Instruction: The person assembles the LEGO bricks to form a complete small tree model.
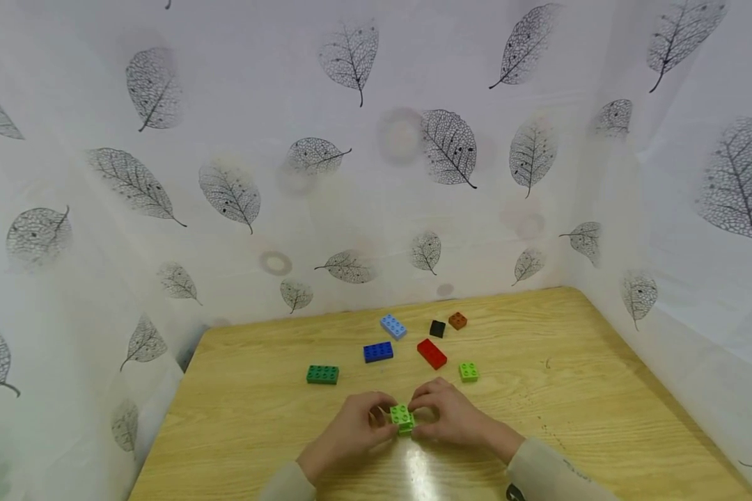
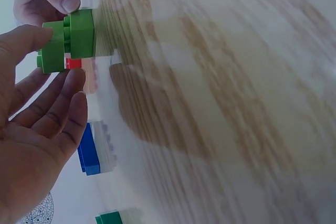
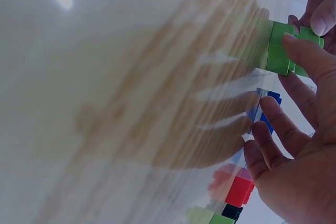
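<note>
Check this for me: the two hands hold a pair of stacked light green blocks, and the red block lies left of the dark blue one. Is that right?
Not quite: the head view shows the red block lying right of the dark blue block. The left hand and right hand do hold the stacked light green blocks.

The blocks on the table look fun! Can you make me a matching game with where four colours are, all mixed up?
Things:
1. dark green block
2. stacked lime blocks
3. brown block
4. light blue block

Places:
A. just behind the dark blue block
B. farthest left of all the blocks
C. just right of the black block
D. held between the left hand and right hand

Right pairs: 1-B, 2-D, 3-C, 4-A
</note>
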`<act>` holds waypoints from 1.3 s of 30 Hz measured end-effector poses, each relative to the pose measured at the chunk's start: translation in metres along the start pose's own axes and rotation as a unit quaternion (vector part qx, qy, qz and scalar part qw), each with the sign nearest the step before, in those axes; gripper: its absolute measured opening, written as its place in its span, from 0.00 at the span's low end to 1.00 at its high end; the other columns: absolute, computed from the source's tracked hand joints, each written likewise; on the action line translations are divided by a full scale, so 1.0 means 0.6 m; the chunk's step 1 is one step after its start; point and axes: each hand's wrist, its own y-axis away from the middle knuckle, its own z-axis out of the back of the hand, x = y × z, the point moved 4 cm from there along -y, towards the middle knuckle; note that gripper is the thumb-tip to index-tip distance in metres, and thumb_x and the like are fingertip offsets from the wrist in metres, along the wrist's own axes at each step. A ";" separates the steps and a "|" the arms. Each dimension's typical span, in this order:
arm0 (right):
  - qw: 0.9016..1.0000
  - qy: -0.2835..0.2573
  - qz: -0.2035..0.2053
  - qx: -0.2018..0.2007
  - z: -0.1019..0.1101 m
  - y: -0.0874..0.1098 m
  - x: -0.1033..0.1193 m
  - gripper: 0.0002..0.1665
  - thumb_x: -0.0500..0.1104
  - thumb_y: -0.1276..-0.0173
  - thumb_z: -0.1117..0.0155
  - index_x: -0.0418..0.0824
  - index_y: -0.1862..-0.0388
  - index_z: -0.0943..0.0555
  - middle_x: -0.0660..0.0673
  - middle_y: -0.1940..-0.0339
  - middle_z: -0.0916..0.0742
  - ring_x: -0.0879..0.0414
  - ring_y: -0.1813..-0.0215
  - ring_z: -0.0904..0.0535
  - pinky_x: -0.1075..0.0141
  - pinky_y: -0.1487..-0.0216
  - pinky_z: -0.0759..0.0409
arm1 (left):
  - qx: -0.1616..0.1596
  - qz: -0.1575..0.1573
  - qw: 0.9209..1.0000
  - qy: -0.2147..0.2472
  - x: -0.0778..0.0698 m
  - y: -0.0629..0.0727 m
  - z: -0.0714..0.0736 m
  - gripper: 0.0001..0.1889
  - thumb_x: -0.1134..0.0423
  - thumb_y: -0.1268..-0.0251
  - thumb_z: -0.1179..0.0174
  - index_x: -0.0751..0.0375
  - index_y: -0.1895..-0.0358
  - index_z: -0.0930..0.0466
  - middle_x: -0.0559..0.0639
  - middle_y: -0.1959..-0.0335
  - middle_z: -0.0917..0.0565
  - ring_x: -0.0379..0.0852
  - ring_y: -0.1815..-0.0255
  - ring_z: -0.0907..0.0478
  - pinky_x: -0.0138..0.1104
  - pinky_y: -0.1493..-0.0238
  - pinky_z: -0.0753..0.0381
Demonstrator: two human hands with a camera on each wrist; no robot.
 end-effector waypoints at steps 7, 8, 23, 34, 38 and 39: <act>1.000 0.008 0.019 -0.012 0.002 0.000 0.003 0.20 0.56 0.35 0.21 0.53 0.47 0.10 0.54 0.43 0.14 0.54 0.38 0.24 0.51 0.35 0.22 | 0.012 0.023 1.000 0.007 0.003 -0.002 -0.007 0.16 0.59 0.33 0.27 0.54 0.45 0.15 0.43 0.53 0.12 0.34 0.59 0.18 0.28 0.55 0.17; 1.000 0.008 0.021 -0.013 0.002 0.000 0.004 0.20 0.56 0.36 0.21 0.52 0.47 0.10 0.54 0.43 0.14 0.54 0.38 0.24 0.51 0.35 0.22 | 0.013 0.025 1.000 0.007 0.003 -0.003 -0.008 0.16 0.59 0.34 0.27 0.53 0.45 0.15 0.42 0.54 0.12 0.34 0.59 0.18 0.28 0.55 0.17; 1.000 0.013 0.015 -0.017 0.003 0.001 0.009 0.23 0.56 0.37 0.20 0.50 0.45 0.11 0.54 0.43 0.14 0.54 0.38 0.24 0.52 0.35 0.21 | 0.021 0.011 1.000 -0.011 0.001 -0.009 -0.012 0.13 0.60 0.34 0.27 0.52 0.48 0.14 0.40 0.56 0.12 0.35 0.60 0.17 0.27 0.57 0.17; 1.000 0.002 0.012 -0.016 0.001 0.004 0.007 0.23 0.57 0.34 0.23 0.53 0.43 0.11 0.53 0.43 0.14 0.55 0.39 0.24 0.54 0.37 0.21 | 0.024 0.009 0.999 -0.024 0.000 -0.010 -0.011 0.12 0.61 0.34 0.27 0.51 0.49 0.14 0.39 0.57 0.13 0.37 0.60 0.17 0.27 0.57 0.17; 1.000 0.005 0.019 -0.020 0.001 0.004 0.007 0.23 0.58 0.34 0.23 0.52 0.43 0.11 0.53 0.44 0.14 0.55 0.40 0.24 0.55 0.38 0.21 | 0.025 0.015 0.999 -0.017 0.001 -0.009 -0.012 0.13 0.60 0.34 0.26 0.51 0.48 0.14 0.40 0.56 0.13 0.36 0.60 0.18 0.27 0.57 0.18; 1.000 0.005 0.021 -0.020 0.002 0.004 0.007 0.24 0.58 0.34 0.23 0.51 0.43 0.11 0.53 0.44 0.14 0.55 0.40 0.24 0.55 0.38 0.21 | 0.025 0.016 0.999 -0.016 0.001 -0.009 -0.012 0.13 0.60 0.33 0.27 0.51 0.48 0.14 0.40 0.56 0.13 0.35 0.60 0.18 0.27 0.57 0.18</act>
